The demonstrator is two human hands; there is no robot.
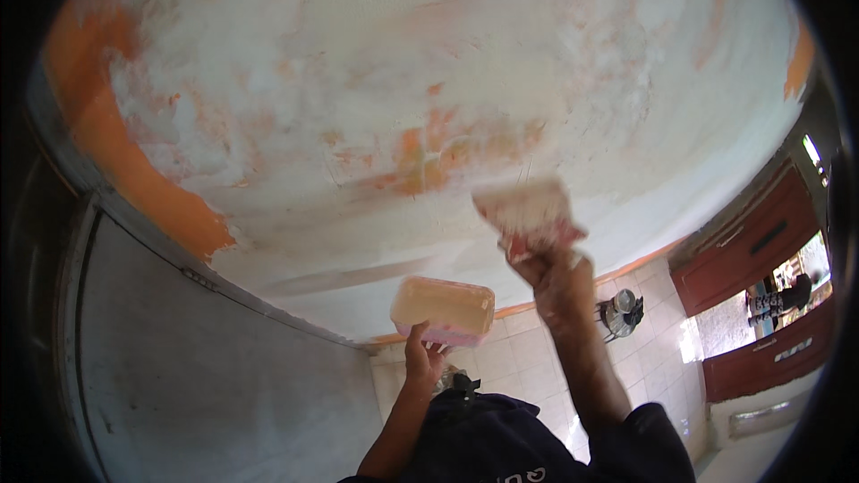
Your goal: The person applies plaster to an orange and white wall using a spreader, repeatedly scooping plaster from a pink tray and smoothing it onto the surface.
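My right hand (555, 277) grips a wide, flat scraper (523, 201), its blade coated with pale filler, its handle smeared red, raised in front of the wall (313, 63). That wall is patchy white and cream over orange, with bare orange along the left edge and a mottled orange-green patch in the middle. Lower and to the left, my left hand (420, 349) holds a shallow pink plastic tub (443, 304) with cream-coloured filler in it, thumb over its near rim.
A grey door (206, 358) stands at the left. Below are pale floor tiles (510, 367) with a metal object (617, 313) on a dark stand. At the right, red-brown doors (743, 250) open onto daylight, where a person (778, 304) in dark clothing is visible.
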